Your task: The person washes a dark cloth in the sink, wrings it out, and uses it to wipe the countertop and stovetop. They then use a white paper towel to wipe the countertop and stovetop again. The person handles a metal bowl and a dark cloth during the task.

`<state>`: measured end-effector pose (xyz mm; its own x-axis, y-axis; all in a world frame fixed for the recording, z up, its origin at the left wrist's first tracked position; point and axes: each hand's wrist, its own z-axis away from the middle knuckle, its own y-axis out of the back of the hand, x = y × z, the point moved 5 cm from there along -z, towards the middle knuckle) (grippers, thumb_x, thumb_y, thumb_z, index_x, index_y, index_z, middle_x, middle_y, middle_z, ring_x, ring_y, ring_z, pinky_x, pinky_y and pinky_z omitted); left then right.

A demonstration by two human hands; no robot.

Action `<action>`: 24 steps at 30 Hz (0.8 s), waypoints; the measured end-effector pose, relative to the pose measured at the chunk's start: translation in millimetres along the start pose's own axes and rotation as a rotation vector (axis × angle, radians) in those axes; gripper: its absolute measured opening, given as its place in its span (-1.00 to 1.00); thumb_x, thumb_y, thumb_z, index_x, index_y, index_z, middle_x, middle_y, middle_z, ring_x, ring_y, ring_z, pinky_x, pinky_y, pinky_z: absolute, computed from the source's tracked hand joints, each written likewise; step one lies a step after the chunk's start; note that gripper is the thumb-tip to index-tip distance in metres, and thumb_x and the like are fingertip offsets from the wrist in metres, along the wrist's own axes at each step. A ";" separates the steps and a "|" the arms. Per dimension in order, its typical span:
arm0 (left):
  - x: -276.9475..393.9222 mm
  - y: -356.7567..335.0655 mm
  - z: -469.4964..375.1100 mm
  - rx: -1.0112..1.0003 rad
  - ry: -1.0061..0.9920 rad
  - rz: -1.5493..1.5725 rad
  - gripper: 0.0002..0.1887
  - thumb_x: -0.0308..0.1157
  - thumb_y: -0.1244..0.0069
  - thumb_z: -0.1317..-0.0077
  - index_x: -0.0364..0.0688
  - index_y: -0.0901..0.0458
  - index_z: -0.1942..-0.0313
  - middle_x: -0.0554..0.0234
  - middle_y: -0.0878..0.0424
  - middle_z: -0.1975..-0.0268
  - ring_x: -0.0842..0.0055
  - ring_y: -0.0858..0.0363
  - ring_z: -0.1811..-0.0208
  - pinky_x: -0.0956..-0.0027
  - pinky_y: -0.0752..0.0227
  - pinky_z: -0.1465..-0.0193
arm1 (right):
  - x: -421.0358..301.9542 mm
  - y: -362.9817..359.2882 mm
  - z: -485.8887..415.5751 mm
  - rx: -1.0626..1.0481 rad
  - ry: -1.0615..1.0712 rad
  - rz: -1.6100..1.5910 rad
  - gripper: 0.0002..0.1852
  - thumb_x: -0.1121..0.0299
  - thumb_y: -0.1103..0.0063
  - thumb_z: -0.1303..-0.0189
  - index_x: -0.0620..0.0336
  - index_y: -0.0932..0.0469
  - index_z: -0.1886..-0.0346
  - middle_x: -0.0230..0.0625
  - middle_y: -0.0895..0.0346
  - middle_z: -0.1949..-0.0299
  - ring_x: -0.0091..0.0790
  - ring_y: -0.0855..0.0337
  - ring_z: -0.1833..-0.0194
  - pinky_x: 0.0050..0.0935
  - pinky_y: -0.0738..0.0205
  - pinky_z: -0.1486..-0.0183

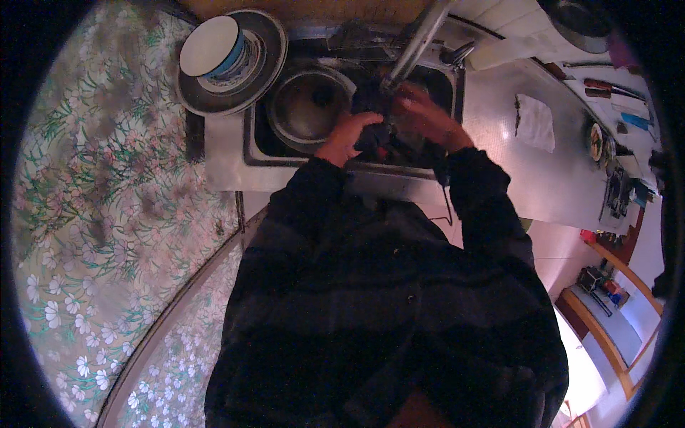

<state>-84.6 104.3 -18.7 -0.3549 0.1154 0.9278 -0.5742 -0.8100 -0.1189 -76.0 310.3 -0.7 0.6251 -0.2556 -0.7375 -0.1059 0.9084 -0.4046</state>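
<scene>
Both my hands are over a dark sink (455,115) set in a metal counter. My left hand (350,136), fingers bent, is beside a dark object (373,120) too dim to identify. My right hand (428,115) is blurred, under the end of the faucet spout (417,45); whether it grips anything cannot be made out. Left of my left hand, a round metal pan or bowl (305,112) lies in the sink. Something small and red shows low in the sink, between my hands.
At the sink's back left corner, a blue-sided white bowl (210,45) sits tilted on stacked dishes over a large dark round pan or plate (273,59). A white cloth (535,123) lies on the counter (487,107) at right. Red-handled utensils (596,88) are farther right.
</scene>
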 end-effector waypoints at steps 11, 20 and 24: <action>22.9 -48.6 39.6 -0.060 -0.253 0.239 -0.17 -0.44 -0.33 -0.20 -0.07 -0.30 -0.47 0.04 -0.44 -0.38 0.10 -0.42 -0.40 0.02 -0.32 -0.47 | 17.8 -36.1 25.0 0.050 0.218 -0.068 -0.40 -0.17 -0.25 -0.35 -0.06 -0.50 -0.32 -0.29 -0.56 -0.21 -0.25 -0.64 -0.11 -0.40 -0.65 0.11; 29.4 -77.1 20.4 -0.318 0.314 1.541 -0.34 0.07 -0.01 -0.48 -0.06 -0.35 -0.44 -0.18 -0.49 -0.34 -0.26 -0.49 -0.25 -0.38 -0.40 -0.35 | -0.8 -23.2 5.4 0.157 -0.068 -0.259 -0.50 -0.13 -0.26 -0.35 -0.01 -0.60 -0.16 -0.45 -0.71 0.08 -0.41 -0.70 0.17 -0.44 -0.58 0.35; 4.7 -52.2 18.1 -0.267 0.280 1.164 -0.39 0.00 -0.02 -0.50 -0.10 -0.37 -0.42 -0.04 -0.52 -0.33 -0.16 -0.53 -0.25 -0.25 -0.44 -0.37 | 2.0 -18.8 -6.3 0.015 -0.032 -0.263 -0.55 -0.07 -0.23 -0.38 0.00 -0.62 -0.13 -0.43 -0.71 0.09 -0.42 -0.70 0.17 -0.40 -0.60 0.27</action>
<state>-42.9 136.8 -1.8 -0.8844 -0.4520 0.1158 0.0697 -0.3735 -0.9250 -77.7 290.6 2.0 0.6536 -0.4733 -0.5905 0.0749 0.8169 -0.5719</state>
